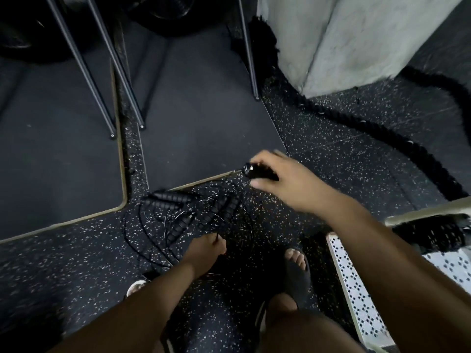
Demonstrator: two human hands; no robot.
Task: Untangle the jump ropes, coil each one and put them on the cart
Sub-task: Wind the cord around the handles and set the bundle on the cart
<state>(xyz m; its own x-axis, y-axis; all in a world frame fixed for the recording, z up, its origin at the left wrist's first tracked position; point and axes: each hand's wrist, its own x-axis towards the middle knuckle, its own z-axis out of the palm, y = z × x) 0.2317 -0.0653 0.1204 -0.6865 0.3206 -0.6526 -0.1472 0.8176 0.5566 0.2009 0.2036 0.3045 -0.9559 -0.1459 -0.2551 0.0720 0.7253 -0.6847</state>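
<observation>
- While the right hand (277,179) curls round one black handle (251,171), that handle lies roughly left to right in view, with its capped end pointing left at the mat corner.
- Lower down, the left hand (207,248) pinches a thin cord (216,238) in curled fingers at the near edge of the tangle (193,217).
- The tangle sits on the speckled floor (76,263) between both hands. One pair of ribbed handles lies left to right by the mat edge. Others slant from upper right to lower left, with thin cords looping around them.
- The cart (349,281) stands to the right, its perforated white shelf beside the right forearm. A dark mass on it is too dim to name.
- A thick battle rope (382,138) snakes over the floor beyond the right hand, past a pale pillar (344,42).
- Two mats (204,123) and slanted metal legs (102,80) lie beyond the tangle.
- A sandalled foot (297,263) stands just on its near side.
</observation>
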